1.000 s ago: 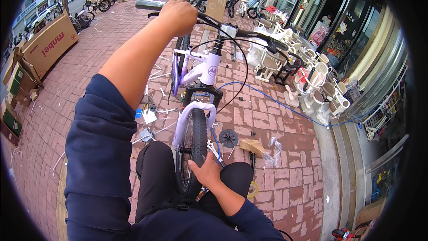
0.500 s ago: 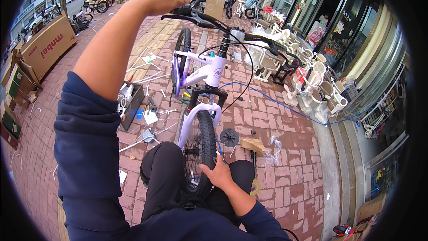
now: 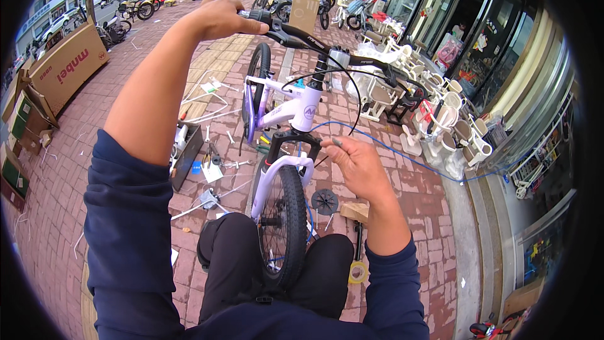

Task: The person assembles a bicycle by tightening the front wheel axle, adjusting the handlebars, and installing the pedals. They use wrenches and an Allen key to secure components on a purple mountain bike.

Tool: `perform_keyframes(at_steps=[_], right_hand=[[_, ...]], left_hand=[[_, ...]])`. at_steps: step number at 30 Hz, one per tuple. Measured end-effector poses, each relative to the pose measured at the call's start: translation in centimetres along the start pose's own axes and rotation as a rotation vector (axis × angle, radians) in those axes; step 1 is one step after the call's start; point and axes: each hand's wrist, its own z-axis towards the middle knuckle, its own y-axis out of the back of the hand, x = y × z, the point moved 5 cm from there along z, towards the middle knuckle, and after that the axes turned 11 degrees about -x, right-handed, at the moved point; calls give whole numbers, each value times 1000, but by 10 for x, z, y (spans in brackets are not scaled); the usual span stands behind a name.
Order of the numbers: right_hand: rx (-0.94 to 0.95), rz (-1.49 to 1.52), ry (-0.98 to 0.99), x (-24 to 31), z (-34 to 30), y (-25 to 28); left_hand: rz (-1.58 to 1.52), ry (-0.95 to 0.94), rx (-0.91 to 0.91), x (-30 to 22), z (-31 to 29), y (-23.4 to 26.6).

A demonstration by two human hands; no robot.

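Note:
A white-and-purple bicycle (image 3: 280, 114) stands in front of me, its front wheel (image 3: 286, 214) between my knees. My left hand (image 3: 220, 19) is closed round the left end of the black handlebar (image 3: 306, 38), its thumb along the grip. My right hand (image 3: 358, 167) is raised beside the fork (image 3: 272, 176), thumb and forefinger pinched together. They close on the thin black brake cable (image 3: 360, 104) that loops down from the bars; part of it is hidden behind the fingers. A small greyish bit shows at the fingertips.
An open toolbox (image 3: 187, 157), wrenches (image 3: 229, 136) and paper (image 3: 212, 172) lie left of the bicycle. To the right are a black disc (image 3: 324, 201), a tape roll (image 3: 358, 272), a blue hose (image 3: 402, 146) and several child seats (image 3: 440, 104). Cardboard boxes (image 3: 72, 69) stand far left.
My right hand has left the front wheel and risen to the cable beside the fork. My left hand has settled from above onto the handlebar grip. The bars have shifted slightly.

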Motion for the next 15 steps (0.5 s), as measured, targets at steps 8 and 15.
perform_keyframes(at_steps=[8, 15], right_hand=[[-119, -143, 206, 58, 123, 16], [-246, -312, 335, 61, 186, 22]], left_hand=[[54, 37, 33, -11, -7, 7], [78, 25, 33, -16, -12, 11]])
